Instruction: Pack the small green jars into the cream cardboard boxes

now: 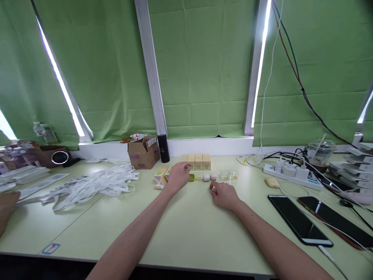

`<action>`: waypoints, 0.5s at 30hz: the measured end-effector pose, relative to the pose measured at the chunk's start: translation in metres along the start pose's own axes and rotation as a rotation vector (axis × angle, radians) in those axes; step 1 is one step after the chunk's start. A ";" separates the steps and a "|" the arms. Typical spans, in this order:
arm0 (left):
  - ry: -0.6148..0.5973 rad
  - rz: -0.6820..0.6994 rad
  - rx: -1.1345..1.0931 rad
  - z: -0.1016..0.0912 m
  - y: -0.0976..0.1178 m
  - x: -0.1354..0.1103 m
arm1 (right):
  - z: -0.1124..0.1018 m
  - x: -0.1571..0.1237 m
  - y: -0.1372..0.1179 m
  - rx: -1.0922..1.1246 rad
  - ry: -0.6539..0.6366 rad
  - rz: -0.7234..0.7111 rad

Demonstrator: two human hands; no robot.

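Note:
My left hand (179, 175) reaches forward with fingers slightly bent and apart, right beside a small green tray (191, 177) and in front of a row of small kraft-paper boxes (198, 162). I see nothing held in it. My right hand (225, 195) rests on the table, loosely curled, a gap showing between thumb and forefinger. Just beyond it sit two pale pinkish rounded pieces (210, 177) and clear plastic containers (229, 175) with yellow bits inside. Tiny gold-coloured pieces (198, 179) lie by the green tray. Left of my left hand stand folded-open kraft boxes (161, 177), partly hidden.
A heap of white straps (99, 182) covers the left side, with another person's hand (7, 210) at its edge. Behind are a cardboard box (143, 153) and a black cylinder (163, 148). At right lie a power strip (294, 177), phones (300, 219) and cables.

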State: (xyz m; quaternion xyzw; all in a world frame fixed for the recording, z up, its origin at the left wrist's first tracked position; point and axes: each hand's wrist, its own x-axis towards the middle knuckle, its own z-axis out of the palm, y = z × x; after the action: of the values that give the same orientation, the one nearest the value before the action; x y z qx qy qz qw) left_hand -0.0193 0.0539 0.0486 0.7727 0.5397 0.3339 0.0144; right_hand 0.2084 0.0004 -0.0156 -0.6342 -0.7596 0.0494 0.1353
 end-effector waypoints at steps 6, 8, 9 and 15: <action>-0.015 -0.009 0.196 0.003 -0.022 -0.025 | 0.001 0.000 0.000 -0.010 -0.006 0.003; -0.086 0.075 0.263 0.011 -0.025 -0.029 | 0.001 -0.001 0.000 -0.013 -0.004 -0.003; -0.117 0.121 0.280 0.015 -0.026 -0.030 | 0.001 -0.001 0.000 -0.014 -0.003 -0.008; -0.148 0.273 0.301 0.024 -0.031 -0.040 | 0.003 -0.001 0.001 -0.042 -0.010 -0.015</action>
State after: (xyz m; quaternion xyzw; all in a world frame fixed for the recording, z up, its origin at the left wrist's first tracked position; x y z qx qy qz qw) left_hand -0.0403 0.0412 -0.0017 0.8545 0.4711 0.1908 -0.1070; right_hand 0.2086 0.0000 -0.0184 -0.6311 -0.7658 0.0355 0.1183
